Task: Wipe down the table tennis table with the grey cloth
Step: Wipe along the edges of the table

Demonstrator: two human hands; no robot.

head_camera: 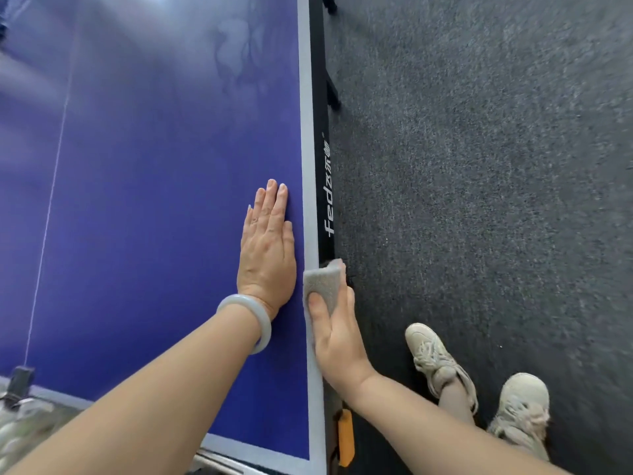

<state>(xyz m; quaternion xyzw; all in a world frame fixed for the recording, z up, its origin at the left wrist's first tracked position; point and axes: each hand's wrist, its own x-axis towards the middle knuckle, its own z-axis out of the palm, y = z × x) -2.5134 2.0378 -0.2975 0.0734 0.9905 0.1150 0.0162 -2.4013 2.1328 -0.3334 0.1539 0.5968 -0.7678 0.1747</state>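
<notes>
Nearest, at the long edge of the tabletop point(154, 200): right hand point(337, 337) gripping the grey cloth point(322, 284), with the thumb pressed on top. Remaining fingers wrapped down over the side, mostly hidden.

Cloth position: bunched into a small pad just ahead of the thumb, lying across the pale border stripe point(306, 166) and over onto the black side rail point(323, 138).

Handling, as judged from appearance:
- Treat as light, soft and limp, with no risk of breakage.
- Expect bunching or slipping under a loose hold.
- Keep folded into a pad, thumb above and fingers below, with the table edge clamped between.
- Apply moderate, even pressure along the edge.

Just beside the cloth, on the blue surface: left hand point(267, 248) laid flat, fingers point(274, 200) straight and close together. Holding nothing; probably bracing only. Pale bangle point(246, 320) on that wrist, close above the surface.

Farther along, near the border stripe: cloudy smear point(239, 53) on the blue. Probably not yet wiped. Treat the surface itself as rigid and smooth, allowing long strokes without snagging.
</notes>
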